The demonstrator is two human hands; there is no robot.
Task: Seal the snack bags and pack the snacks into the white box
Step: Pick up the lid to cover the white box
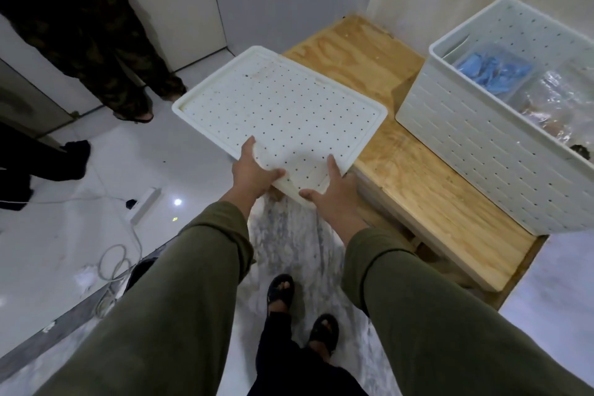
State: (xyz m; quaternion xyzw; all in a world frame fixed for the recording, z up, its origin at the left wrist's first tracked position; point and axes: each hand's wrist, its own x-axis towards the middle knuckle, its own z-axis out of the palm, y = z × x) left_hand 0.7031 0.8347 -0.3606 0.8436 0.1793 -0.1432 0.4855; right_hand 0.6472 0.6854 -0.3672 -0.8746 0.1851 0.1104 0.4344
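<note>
A flat white lid (279, 112) dotted with small holes is held level over the left end of a wooden table (427, 190). My left hand (254, 172) grips its near left corner, thumb on top. My right hand (331, 190) grips the near edge beside it. The white box (466, 151) stands uncovered on the table at the right. Inside it lie a clear bag of blue snacks (495, 69) and a clear bag of brown snacks (553, 106).
A second person in dark patterned trousers (96, 42) stands at the back left on the glossy white floor. Cables (115, 264) and a white power strip (146, 204) lie on the floor to my left. Walls close the table's far side.
</note>
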